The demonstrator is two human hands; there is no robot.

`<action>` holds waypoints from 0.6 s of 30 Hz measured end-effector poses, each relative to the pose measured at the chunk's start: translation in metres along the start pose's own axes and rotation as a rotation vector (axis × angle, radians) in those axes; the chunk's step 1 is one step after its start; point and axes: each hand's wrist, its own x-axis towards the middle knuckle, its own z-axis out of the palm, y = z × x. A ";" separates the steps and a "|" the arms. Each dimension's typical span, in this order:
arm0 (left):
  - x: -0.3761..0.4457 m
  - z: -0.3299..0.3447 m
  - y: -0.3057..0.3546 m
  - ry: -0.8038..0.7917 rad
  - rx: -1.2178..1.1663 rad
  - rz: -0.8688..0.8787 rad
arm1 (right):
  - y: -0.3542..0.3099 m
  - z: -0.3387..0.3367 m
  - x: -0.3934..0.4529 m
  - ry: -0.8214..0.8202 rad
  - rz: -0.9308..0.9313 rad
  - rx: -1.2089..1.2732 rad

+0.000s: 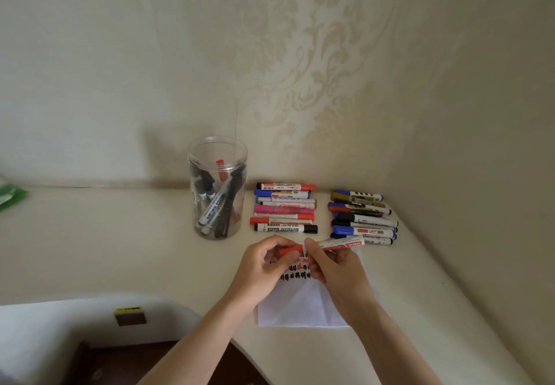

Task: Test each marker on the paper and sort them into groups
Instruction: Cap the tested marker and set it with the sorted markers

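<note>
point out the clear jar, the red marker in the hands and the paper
clear jar (pixel 217 156), head view, on its front wall near the rim
red marker (pixel 342 244), head view, on its white barrel
paper (pixel 297 303), head view, on its bare lower part

I see a cream tabletop (pixel 120 249) carrying a white paper (pixel 300 303) directly under my fingers (pixel 312 252). Beyond the fingertips lie two marker rows (pixel 283 209) (pixel 362 218), and a clear jar (pixel 217 186) of markers stands beyond-left of them.
</note>
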 end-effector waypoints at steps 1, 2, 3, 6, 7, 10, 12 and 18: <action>-0.001 0.001 0.003 -0.002 -0.018 -0.001 | -0.003 -0.002 -0.001 -0.020 -0.003 0.021; -0.001 0.001 0.007 -0.006 -0.040 -0.007 | -0.006 -0.004 -0.003 -0.045 -0.006 0.050; -0.001 0.001 0.011 -0.014 -0.064 -0.018 | -0.010 -0.007 -0.005 -0.070 -0.006 0.083; 0.000 -0.005 0.029 -0.063 -0.064 -0.004 | -0.022 -0.018 -0.010 -0.083 0.009 0.220; 0.000 -0.009 0.035 -0.083 -0.051 0.012 | -0.025 -0.022 -0.012 -0.068 0.004 0.273; -0.005 -0.020 0.053 -0.083 -0.096 0.080 | -0.026 -0.029 -0.017 -0.114 -0.028 0.309; -0.008 -0.022 0.062 0.024 -0.192 0.130 | -0.024 -0.024 -0.022 -0.203 -0.051 0.198; -0.021 -0.025 0.077 0.134 -0.093 0.316 | -0.023 0.018 -0.038 -0.283 -0.196 -0.061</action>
